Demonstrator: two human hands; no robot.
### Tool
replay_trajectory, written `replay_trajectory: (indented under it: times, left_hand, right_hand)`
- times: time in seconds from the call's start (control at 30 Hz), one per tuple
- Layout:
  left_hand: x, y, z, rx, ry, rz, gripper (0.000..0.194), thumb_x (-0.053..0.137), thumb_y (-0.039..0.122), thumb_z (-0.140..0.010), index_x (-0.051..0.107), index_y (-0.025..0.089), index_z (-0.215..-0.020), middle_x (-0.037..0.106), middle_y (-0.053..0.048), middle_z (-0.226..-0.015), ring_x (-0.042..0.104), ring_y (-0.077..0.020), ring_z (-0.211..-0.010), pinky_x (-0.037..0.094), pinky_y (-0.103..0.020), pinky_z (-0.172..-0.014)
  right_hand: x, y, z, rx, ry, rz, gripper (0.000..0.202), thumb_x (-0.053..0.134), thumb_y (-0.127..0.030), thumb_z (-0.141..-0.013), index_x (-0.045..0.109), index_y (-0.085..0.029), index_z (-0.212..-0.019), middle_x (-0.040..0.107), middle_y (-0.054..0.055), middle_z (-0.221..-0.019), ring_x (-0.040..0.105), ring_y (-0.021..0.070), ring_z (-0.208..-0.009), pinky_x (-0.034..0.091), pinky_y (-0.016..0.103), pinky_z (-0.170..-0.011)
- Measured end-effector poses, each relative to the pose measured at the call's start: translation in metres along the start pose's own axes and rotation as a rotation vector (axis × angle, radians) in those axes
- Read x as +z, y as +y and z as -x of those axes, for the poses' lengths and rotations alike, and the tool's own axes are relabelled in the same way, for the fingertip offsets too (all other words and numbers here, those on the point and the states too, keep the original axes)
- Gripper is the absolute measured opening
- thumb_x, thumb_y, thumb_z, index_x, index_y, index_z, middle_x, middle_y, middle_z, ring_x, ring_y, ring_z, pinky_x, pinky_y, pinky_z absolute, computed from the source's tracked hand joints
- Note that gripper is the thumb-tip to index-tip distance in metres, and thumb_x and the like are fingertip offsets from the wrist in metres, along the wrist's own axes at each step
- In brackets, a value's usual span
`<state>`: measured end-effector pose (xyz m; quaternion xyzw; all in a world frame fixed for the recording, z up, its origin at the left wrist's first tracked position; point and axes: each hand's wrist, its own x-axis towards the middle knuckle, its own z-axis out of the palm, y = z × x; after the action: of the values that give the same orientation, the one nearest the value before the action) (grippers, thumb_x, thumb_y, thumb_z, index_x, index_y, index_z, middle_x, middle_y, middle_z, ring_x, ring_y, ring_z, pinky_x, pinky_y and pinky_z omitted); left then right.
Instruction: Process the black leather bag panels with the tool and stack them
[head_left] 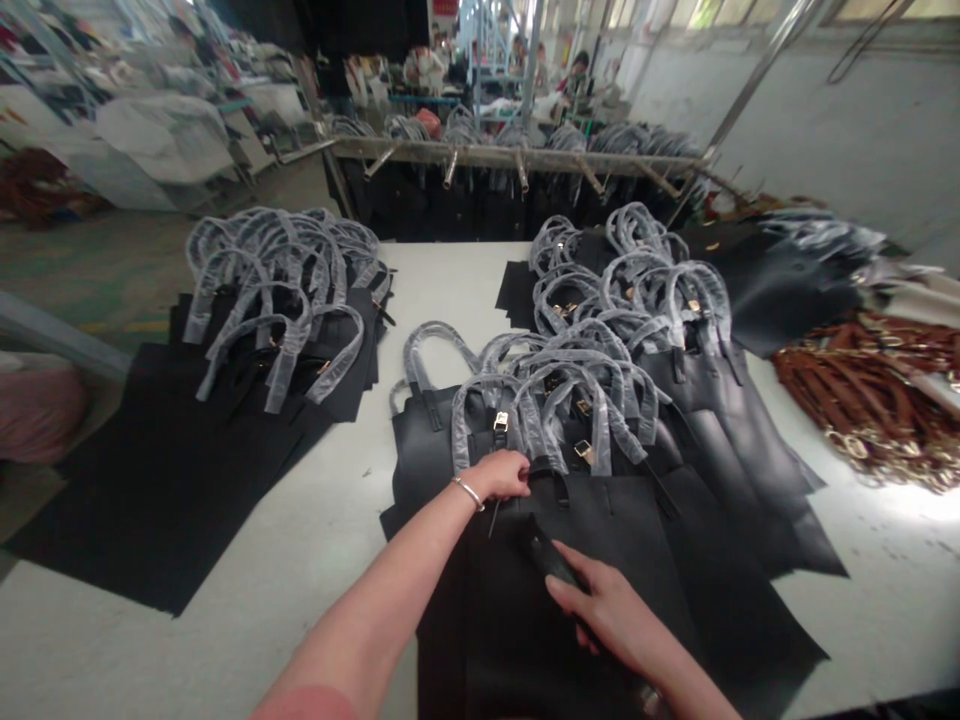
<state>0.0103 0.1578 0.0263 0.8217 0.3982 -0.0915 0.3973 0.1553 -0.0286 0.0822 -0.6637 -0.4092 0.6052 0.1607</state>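
Note:
A black leather bag panel [570, 570] lies in front of me, at the top of an overlapping pile. Its handles [491, 400] are wrapped in clear plastic film, and a gold-coloured buckle [501, 422] shows between them. My left hand [504, 475] is closed in a pinch at the panel's upper edge, on a short black strap [551, 475] that curves out to the right. My right hand [600, 600] is wrapped round a dark hand-held tool [551, 555] above the panel, its tip pointing up and left toward my left hand. The tool's exact kind cannot be made out.
More black panels with wrapped handles lie on the pale table [442, 270], in a left pile [225, 430] and a right pile [720, 420]. Brown straps [862, 390] with gold rings lie far right. Behind stands a metal rack [517, 155] with bags; people sit farther back.

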Motion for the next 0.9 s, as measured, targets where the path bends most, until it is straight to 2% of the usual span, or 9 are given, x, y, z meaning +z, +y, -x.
replay_trajectory:
  times: [0.13,0.27,0.4,0.6,0.77,0.9]
  left_hand:
    - [0.001,-0.004,0.003,0.014,-0.03,0.051,0.006,0.065,0.024,-0.069,0.062,0.02,-0.072,0.056,0.004,-0.049,0.053,-0.0123,-0.045,0.037,-0.021,-0.051]
    - [0.003,-0.005,0.004,0.013,-0.027,0.089,0.005,0.064,0.024,-0.069,0.062,0.02,-0.071,0.054,0.005,-0.046,0.05,-0.0119,-0.041,0.037,-0.022,-0.05]
    - [0.004,-0.005,0.004,0.014,0.011,0.119,0.006,0.066,0.022,-0.068,0.06,0.02,-0.067,0.054,0.005,-0.046,0.053,-0.0133,-0.045,0.038,-0.022,-0.053]
    - [0.01,-0.008,0.006,0.019,0.105,0.169,0.007,0.068,0.022,-0.067,0.063,0.019,-0.072,0.061,0.001,-0.058,0.059,-0.0169,-0.059,0.042,-0.025,-0.062]
    - [0.025,-0.021,0.035,0.003,0.174,0.306,0.027,0.058,0.024,-0.076,0.064,0.015,-0.101,0.066,-0.001,-0.073,0.061,-0.0147,-0.06,0.044,-0.023,-0.059]
    - [0.043,-0.032,0.064,0.021,0.258,0.447,0.034,0.053,0.033,-0.082,0.067,0.014,-0.107,0.068,-0.007,-0.095,0.063,-0.0144,-0.068,0.046,-0.023,-0.062]
  right_hand:
    - [0.005,-0.008,-0.013,-0.018,-0.029,-0.068,0.062,0.055,-0.041,-0.083,0.043,-0.019,-0.14,0.056,-0.004,-0.066,0.054,0.0085,-0.039,0.042,0.019,-0.035]
    - [0.004,-0.004,-0.012,-0.01,-0.025,-0.082,0.064,0.055,-0.041,-0.084,0.04,-0.018,-0.142,0.055,-0.004,-0.065,0.053,0.0083,-0.039,0.041,0.019,-0.035]
    - [0.004,0.001,-0.011,0.034,-0.049,-0.062,0.065,0.055,-0.041,-0.083,0.04,-0.018,-0.142,0.055,-0.004,-0.064,0.054,0.0092,-0.039,0.042,0.02,-0.034]
    - [0.01,-0.009,-0.008,-0.09,0.044,0.046,0.063,0.055,-0.04,-0.084,0.043,-0.015,-0.14,0.056,-0.005,-0.055,0.054,0.0109,-0.041,0.043,0.021,-0.041]
    - [-0.001,0.003,0.028,-0.029,-0.043,0.036,0.065,0.058,-0.04,-0.082,0.043,-0.015,-0.141,0.065,0.0,-0.07,0.055,0.0108,-0.045,0.044,0.022,-0.044]
    - [-0.004,0.016,0.037,-0.007,-0.028,0.018,0.066,0.057,-0.04,-0.082,0.043,-0.016,-0.141,0.065,0.0,-0.07,0.055,0.0107,-0.046,0.043,0.021,-0.045]
